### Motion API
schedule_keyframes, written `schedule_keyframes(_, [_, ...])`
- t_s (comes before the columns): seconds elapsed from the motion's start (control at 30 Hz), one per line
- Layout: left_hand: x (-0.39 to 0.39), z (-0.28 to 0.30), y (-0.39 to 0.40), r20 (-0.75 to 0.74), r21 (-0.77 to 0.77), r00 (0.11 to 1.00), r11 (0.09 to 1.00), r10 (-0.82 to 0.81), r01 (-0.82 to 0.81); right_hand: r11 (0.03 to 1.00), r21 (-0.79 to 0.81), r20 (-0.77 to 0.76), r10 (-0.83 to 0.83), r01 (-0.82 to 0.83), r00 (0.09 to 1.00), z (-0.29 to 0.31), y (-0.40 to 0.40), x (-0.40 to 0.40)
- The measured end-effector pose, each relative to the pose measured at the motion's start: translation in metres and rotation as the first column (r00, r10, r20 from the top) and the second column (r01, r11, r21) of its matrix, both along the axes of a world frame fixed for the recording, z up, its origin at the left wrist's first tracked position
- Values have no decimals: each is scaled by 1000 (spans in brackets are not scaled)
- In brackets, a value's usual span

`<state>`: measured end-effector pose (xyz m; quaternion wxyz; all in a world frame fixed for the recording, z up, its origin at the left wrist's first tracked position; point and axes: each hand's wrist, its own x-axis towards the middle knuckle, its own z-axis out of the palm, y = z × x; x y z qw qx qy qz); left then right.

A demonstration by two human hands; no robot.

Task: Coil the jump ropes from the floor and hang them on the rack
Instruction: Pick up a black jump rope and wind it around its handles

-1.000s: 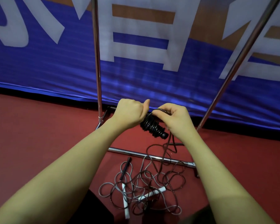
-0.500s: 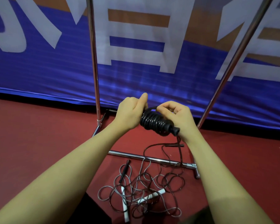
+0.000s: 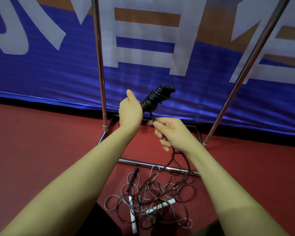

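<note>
Coiled black rope bundle (image 3: 153, 99) now tilted up above gripping left hand (image 3: 130, 111); right hand (image 3: 171, 133) dropped below, pinching its trailing cord (image 3: 170, 160).

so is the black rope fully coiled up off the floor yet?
No. From the coiled bundle in the left hand, the dark cord runs through the right hand down into the tangle on the red floor.

A dark red floor (image 3: 41, 150) meets a long blue banner (image 3: 49, 74) that fills the back wall. Large white characters and orange-brown patches run across the banner. Its lower edge wrinkles just above a black strip along the floor.
</note>
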<state>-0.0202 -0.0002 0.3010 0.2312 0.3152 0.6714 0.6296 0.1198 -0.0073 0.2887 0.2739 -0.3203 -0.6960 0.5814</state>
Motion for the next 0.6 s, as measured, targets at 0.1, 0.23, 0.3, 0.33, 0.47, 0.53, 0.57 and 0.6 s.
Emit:
schedule_keyframes(0.1, [-2, -2, 1, -125, -24, 991, 999, 40, -43, 999, -16, 40, 50, -49, 998, 3, -5, -3])
schedule_keyframes(0.23, [-4, -5, -1, -249, -90, 967, 994, 45, -69, 995, 35, 51, 92, -94, 994, 6, -13, -8])
schedule_keyframes(0.3, [-4, -2, -4, -300, -115, 952, 989, 59, -97, 993, 43, 54, 110, -112, 993, 8, -16, -10])
schedule_keyframes(0.33, [-4, -1, -4, -329, -132, 943, 985, 58, -107, 992, 44, 51, 114, -116, 992, 8, -18, -10])
schedule_keyframes(0.47, [-9, 2, -7, -456, -205, 889, 967, 41, -150, 985, 135, 95, 96, -108, 991, 7, -21, -9])
schedule_keyframes(0.53, [-12, -1, -8, -556, -233, 831, 957, 13, -171, 958, 262, 169, 76, -119, 983, 7, -20, -8])
schedule_keyframes(0.57, [-14, -3, -8, -612, -243, 791, 952, -4, -184, 939, 319, 205, 63, -127, 977, 7, -19, -7])
schedule_keyframes(0.6, [-15, -5, -7, -668, -253, 744, 947, -24, -197, 919, 373, 234, 36, -124, 972, 7, -17, -6])
